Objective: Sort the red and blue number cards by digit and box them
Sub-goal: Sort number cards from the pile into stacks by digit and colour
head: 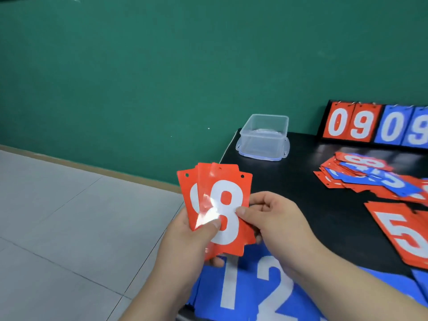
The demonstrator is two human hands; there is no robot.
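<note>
A fanned stack of red number cards [228, 205] with a white 8 on top is held upright in front of me, off the table's left corner. My left hand [192, 237] grips the stack from below with the thumb across the 8. Pinching the right edge of the top card is my right hand [275, 218]. Blue cards showing 1 and 2 [250, 288] lie on the black table [324, 205] under my wrists. A red pile topped by a 5 [405, 235] lies at right. A mixed heap of red and blue cards [370, 179] lies beyond it. The clear plastic box [264, 137] stands at the table's far left corner.
A flip scoreboard [375, 125] reading 0 9 in red and 0 9 in blue stands at the back right against the green wall. Grey tiled floor lies to the left of the table edge.
</note>
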